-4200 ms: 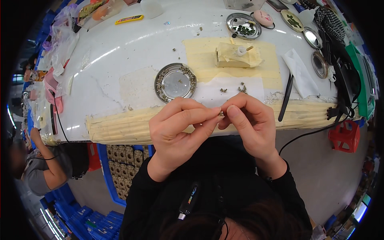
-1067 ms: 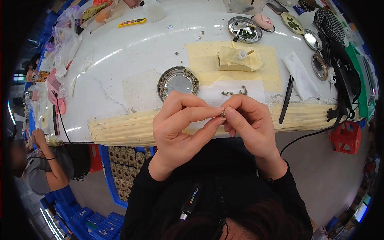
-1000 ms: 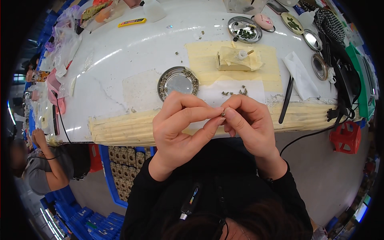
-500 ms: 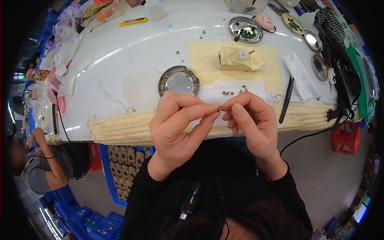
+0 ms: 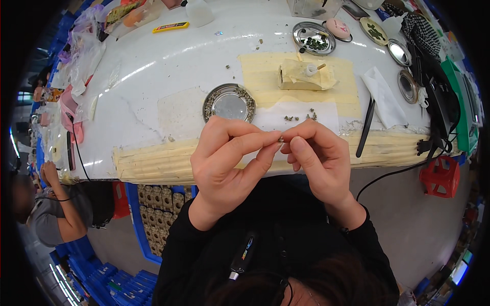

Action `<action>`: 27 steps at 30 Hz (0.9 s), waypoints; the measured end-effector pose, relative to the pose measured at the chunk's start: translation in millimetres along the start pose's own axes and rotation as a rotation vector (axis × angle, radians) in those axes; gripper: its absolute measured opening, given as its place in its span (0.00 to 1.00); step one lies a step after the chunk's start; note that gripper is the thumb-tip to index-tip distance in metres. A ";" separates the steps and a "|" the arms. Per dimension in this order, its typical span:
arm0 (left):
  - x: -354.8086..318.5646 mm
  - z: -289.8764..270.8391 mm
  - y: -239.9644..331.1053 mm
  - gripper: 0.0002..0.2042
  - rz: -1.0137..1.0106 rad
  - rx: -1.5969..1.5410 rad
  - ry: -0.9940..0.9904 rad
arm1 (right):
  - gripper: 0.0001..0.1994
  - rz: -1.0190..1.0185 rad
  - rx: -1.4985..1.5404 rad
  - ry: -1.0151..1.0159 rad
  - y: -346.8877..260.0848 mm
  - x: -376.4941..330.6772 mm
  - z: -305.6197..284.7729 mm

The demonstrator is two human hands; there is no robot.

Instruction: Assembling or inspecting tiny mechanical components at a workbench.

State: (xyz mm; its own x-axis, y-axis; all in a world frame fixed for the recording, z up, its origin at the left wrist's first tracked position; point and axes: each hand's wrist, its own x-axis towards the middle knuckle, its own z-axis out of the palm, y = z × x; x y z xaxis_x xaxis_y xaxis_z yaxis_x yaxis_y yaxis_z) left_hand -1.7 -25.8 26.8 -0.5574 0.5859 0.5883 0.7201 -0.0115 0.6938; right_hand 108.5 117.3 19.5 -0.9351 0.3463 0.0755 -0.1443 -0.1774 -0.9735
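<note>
Between my fingertips is a tiny metallic-looking piece (image 5: 280, 139), too small to name its kind. My left hand (image 5: 227, 166) pinches it between thumb and forefinger. The forefinger of my right hand (image 5: 321, 163) touches its other side, with the thumb bent close by. Just beyond my left hand stands a round metal dish (image 5: 229, 105) with many similar small pieces along its inner edge. A few more small pieces (image 5: 291, 118) lie on a white sheet (image 5: 326, 109) past my right hand.
A tape-covered block (image 5: 303, 76) with a small white cup stands farther back. To the right lie black tweezers-like tool (image 5: 365, 127) and white tissue (image 5: 385, 97). A metal dish of dark green pieces (image 5: 314, 38) sits far right. Below left, a blue crate (image 5: 140, 224) holds blocks; a person (image 5: 56, 214) sits beyond.
My right hand has shifted slightly left, and its thumb has dropped a little. The left hand keeps its pinch on the tiny piece.
</note>
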 end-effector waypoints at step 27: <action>-2.1 4.0 -4.3 0.13 -0.127 -0.199 0.007 | 0.07 -0.025 0.096 -0.034 7.9 -2.7 1.0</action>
State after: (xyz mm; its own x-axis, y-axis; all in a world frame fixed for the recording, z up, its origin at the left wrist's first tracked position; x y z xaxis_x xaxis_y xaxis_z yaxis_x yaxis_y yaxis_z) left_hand -2.0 -23.7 20.9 -0.6413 0.5874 0.4936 0.5490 -0.0980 0.8301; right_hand 109.6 114.0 11.8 -0.9411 0.3203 0.1087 -0.1968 -0.2571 -0.9461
